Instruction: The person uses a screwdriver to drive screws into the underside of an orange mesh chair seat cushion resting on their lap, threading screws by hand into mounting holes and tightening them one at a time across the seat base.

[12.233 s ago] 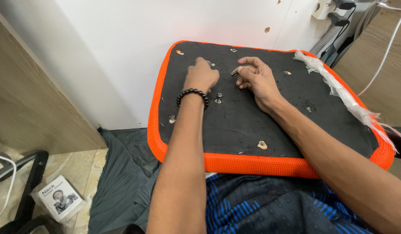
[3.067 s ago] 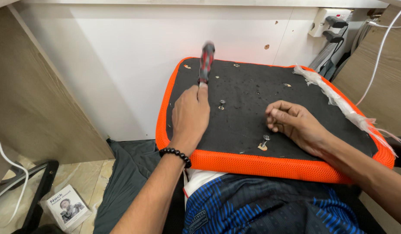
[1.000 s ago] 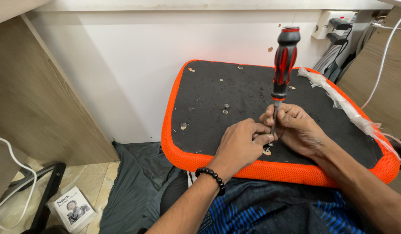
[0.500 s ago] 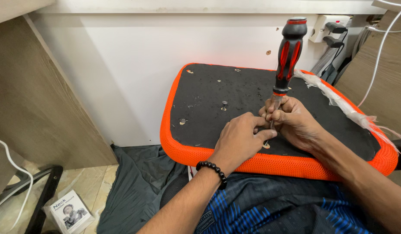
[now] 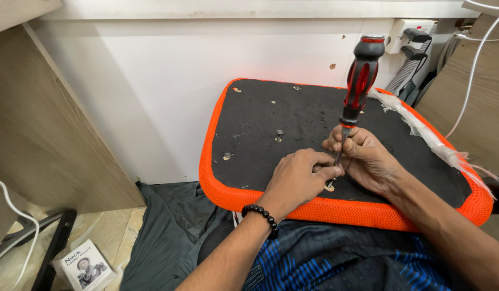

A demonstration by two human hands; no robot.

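We see an upturned seat pad (image 5: 260, 134), black underneath with an orange mesh rim, resting across our lap and leaning toward a white panel (image 5: 168, 91). The screwdriver (image 5: 356, 86) stands near the pad's front edge, right of centre. Its long axis runs nearly upright, tilted slightly to the right at the top: the red-and-black handle points up and away, and the thin shaft points down at a small fitting (image 5: 329, 186) on the black surface. Our left hand (image 5: 297, 180) lies palm down on the pad, fingertips pinched on the lower shaft just above the fitting. Our right hand (image 5: 365, 159) is curled around the shaft from the other side, the fingers pressed together against the left hand. The handle itself stands free above both hands. Open black surface extends to the left and behind, dotted with loose screws (image 5: 279, 132). At the right edge a strip of white wadding (image 5: 422, 129) trails along the rim. A wooden board (image 5: 39, 124) closes the left side.
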